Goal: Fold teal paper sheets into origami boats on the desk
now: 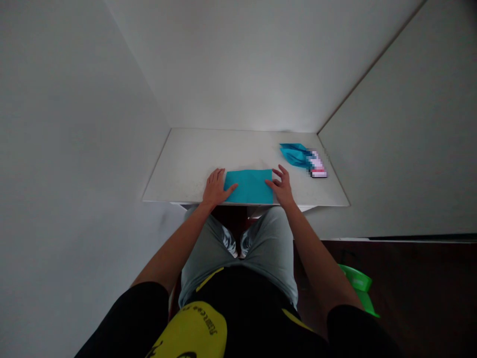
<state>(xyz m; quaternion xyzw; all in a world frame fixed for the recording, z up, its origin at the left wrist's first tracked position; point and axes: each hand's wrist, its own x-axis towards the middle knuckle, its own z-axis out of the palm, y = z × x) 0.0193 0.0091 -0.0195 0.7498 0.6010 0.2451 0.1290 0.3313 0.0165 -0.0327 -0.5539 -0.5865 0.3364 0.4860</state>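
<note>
A flat blue rectangular sheet [249, 186], which looks like paper, lies at the table's front edge between my hands. My left hand [215, 188] rests at its left side, fingers stretched out on the table and thumb over the sheet. At the right edge is my right hand [282, 186], its thumb touching the sheet and its bent fingers apart from the thumb. Neither hand grips anything that I can see. A folded blue piece [294, 154] of similar colour lies farther back on the right.
The white table [186, 159] stands against walls at the back and both sides. A blurred-out, phone-shaped object [318, 166] touches the folded blue piece. On the dark floor at lower right is a green plastic object [356, 278]. My legs are under the table's front edge.
</note>
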